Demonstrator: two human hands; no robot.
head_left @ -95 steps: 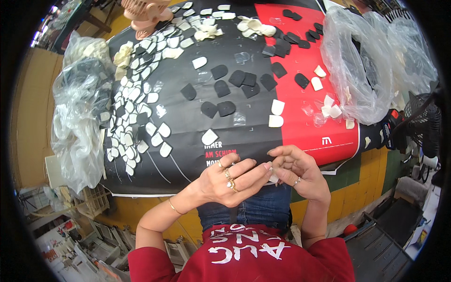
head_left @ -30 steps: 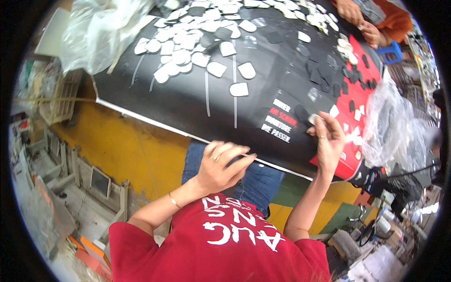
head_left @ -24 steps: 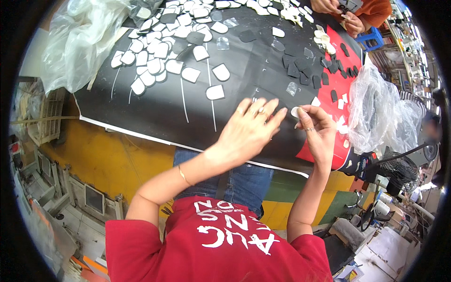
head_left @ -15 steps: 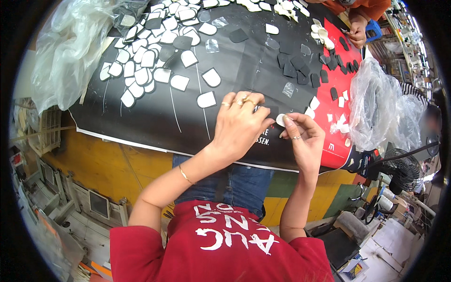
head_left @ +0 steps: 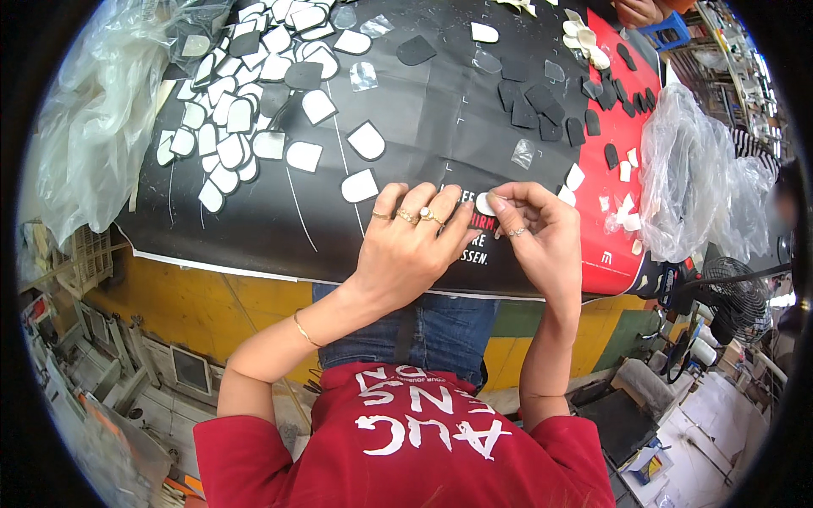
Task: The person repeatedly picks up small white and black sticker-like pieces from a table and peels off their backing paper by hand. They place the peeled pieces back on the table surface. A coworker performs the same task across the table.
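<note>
My right hand point(head_left: 542, 237) pinches a small white rounded piece point(head_left: 485, 204) between thumb and fingertips, just above the black printed sheet point(head_left: 246, 245). Close on its left is my left hand point(head_left: 411, 241), back upward and fingers curled down; whatever its fingertips hold is hidden beneath them. White D-shaped pads point(head_left: 367, 140) with dark edges lie singly beyond my left hand. Farther left they form a heap point(head_left: 229, 114). Past my right hand, black D-shaped pieces point(head_left: 542, 102) are scattered, with small clear film pieces point(head_left: 522, 153) among them.
At the left edge lies a crumpled clear plastic bag point(head_left: 93, 127), and another bag point(head_left: 694, 178) is at the right. White scraps point(head_left: 627, 212) and dark cut pieces point(head_left: 627, 89) rest on the red area. A co-worker's hand point(head_left: 639, 12) shows at the far right, near a fan point(head_left: 732, 296).
My left hand has shifted slightly left and toward me. My right hand still pinches the white piece, now a little to the left. The co-worker's hand has moved mostly out at the top.
</note>
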